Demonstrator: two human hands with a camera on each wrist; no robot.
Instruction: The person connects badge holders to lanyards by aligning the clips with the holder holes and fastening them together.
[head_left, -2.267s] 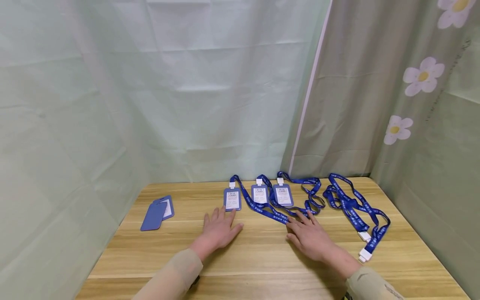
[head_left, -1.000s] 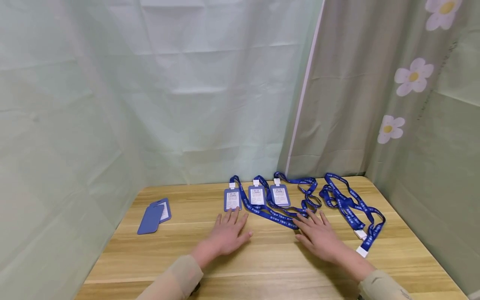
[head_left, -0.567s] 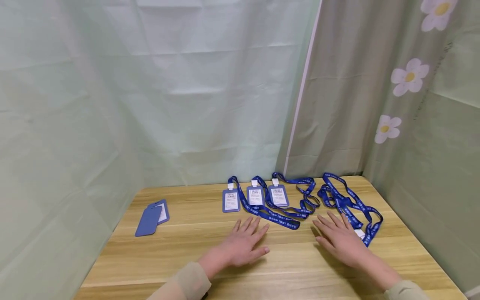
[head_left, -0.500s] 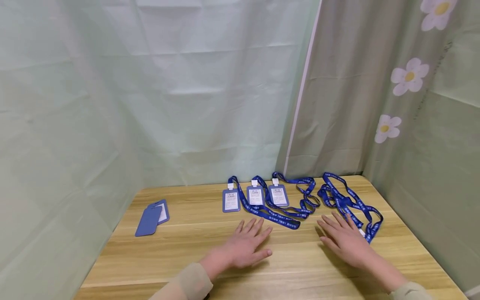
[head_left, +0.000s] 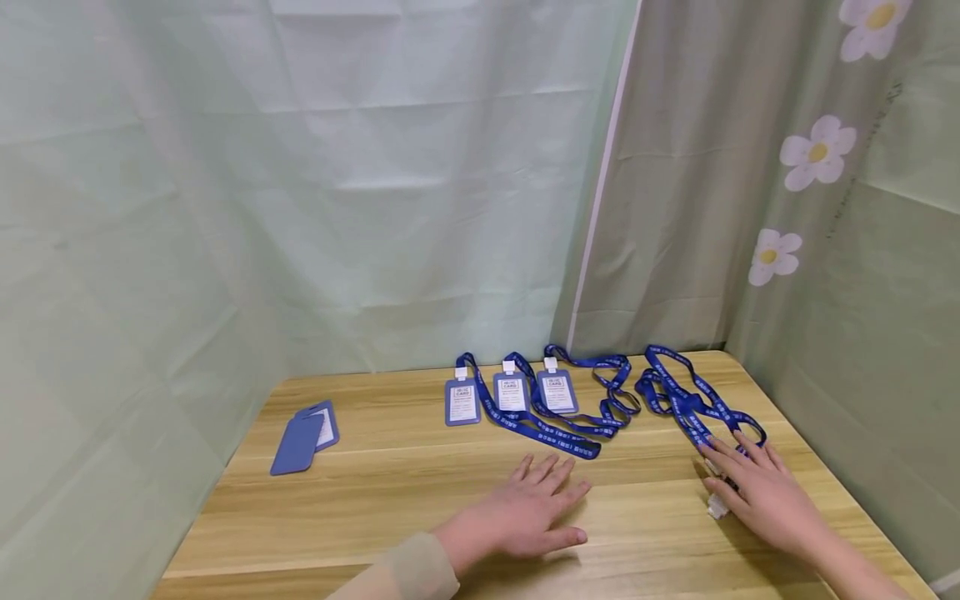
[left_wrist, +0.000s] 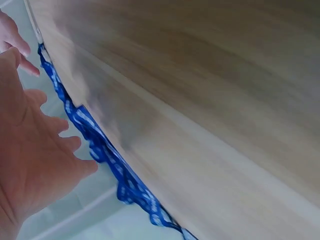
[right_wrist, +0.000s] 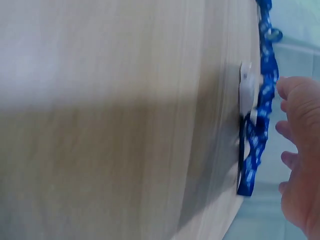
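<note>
- Currently, right hand [head_left: 767, 493]: fingers spread, released, over loose blue lanyards [head_left: 692, 404] at right of wood-grain tabletop [head_left: 315, 533] (white clips [head_left: 717, 505] partly hidden).
- Left hand [head_left: 521, 515]: fingers splayed, released, near ID-badge lanyards [head_left: 558, 439].

I can see both arms reaching forward from here, hands well apart. The left grip [head_left: 528, 510] is palm down, fingers [head_left: 557, 479] fanned, thumb [head_left: 564, 538] poking way out sideways, pale sleeve [head_left: 420, 571] behind it. The right grip [head_left: 768, 500] is palm down too, fingers pretty relaxed, forearm [head_left: 847, 565] bare, angled inward.
</note>
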